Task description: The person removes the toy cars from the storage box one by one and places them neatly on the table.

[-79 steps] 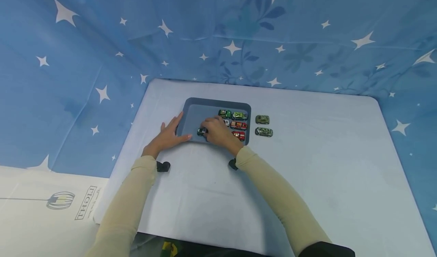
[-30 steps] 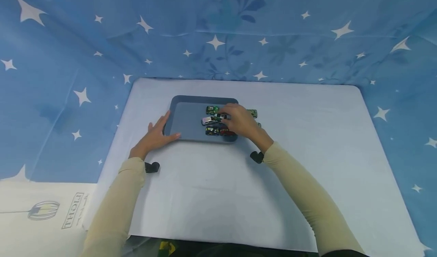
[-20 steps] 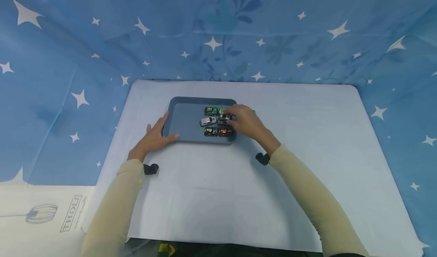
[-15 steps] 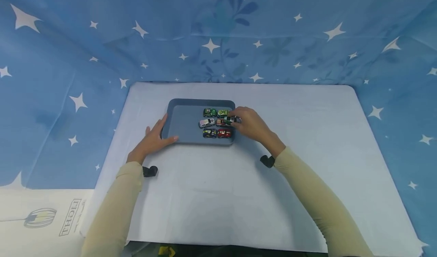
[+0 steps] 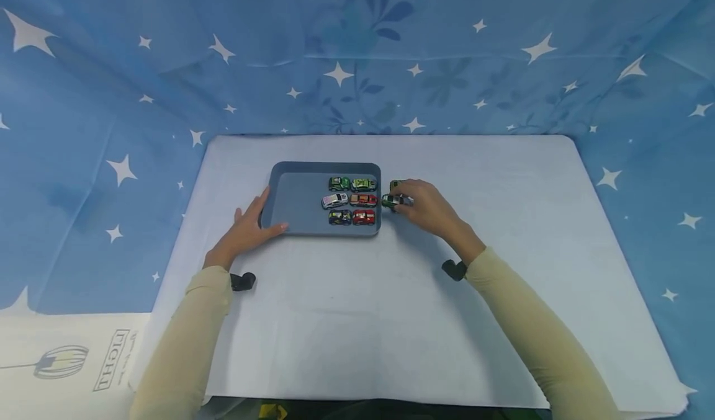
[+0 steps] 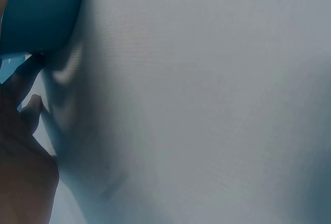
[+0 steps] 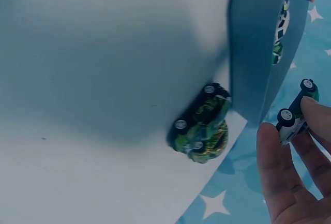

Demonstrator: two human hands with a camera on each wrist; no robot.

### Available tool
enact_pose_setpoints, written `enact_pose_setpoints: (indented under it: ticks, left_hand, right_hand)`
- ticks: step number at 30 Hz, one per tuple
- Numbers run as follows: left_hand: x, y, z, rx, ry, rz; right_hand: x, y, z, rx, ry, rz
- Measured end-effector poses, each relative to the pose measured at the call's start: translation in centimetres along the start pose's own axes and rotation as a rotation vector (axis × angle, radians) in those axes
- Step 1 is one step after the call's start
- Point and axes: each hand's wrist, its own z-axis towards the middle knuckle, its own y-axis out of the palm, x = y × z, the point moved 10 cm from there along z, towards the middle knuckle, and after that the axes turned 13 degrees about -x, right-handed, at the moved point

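Note:
My right hand (image 5: 432, 212) pinches a dark green and white toy car (image 5: 393, 201) between thumb and fingers. The car is just past the tray's right rim; in the right wrist view this toy car (image 7: 295, 111) appears raised, wheels showing. Two green camouflage toy cars (image 7: 201, 120) stand side by side on the table below, mostly hidden by the hand in the head view. My left hand (image 5: 242, 231) rests at the left side of the grey-blue tray (image 5: 296, 218), fingers spread along the rim and thumb at the front corner.
Inside the tray, several toy cars stand in two columns toward the right, among them a white car (image 5: 335, 201), an orange car (image 5: 364, 200) and a red car (image 5: 364, 217). A white cloth covers the table (image 5: 346, 321). Blue star-printed fabric (image 5: 357, 48) hangs behind.
My right hand has lifted the dark green and white toy car from the tray's front and carried it right, over the other cars and past the rim. The left hand stays at the tray.

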Motion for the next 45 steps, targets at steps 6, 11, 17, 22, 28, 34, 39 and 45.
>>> enact_pose_setpoints:
  ticks: [6,11,17,22,28,34,39,45]
  left_hand:
    - [0.0,0.1,0.0,0.006,0.002,0.0]
    - [-0.1,0.1,0.1,0.009,0.007,0.001]
    - [-0.1,-0.2,0.1,0.006,0.009,-0.003]
    - [-0.1,-0.3,0.1,0.006,0.011,-0.006]
    - [-0.4,-0.5,0.2,0.018,0.013,0.002]
    - [-0.7,-0.4,0.5,0.023,0.019,-0.009]
    - [-0.7,-0.2,0.5,0.017,0.022,-0.012]
    - [-0.5,-0.1,0.5,0.016,0.02,-0.017]
  right_hand:
    - [1.0,0.8,-0.8,-0.012,0.016,-0.003]
    - [1.9,1.8,-1.6,-0.018,0.035,0.008]
    - [3.2,3.2,-2.3,-0.035,0.064,0.021]
    - [3.5,3.7,-2.8,-0.043,0.08,0.008]
    - [3.9,4.4,-3.0,-0.041,0.081,-0.022]
    - [4.1,4.9,-2.9,-0.04,0.081,-0.068]
    - [4.1,5.1,-2.9,-0.036,0.082,-0.103]
    - [4.1,5.3,-3.1,-0.014,0.091,-0.127]
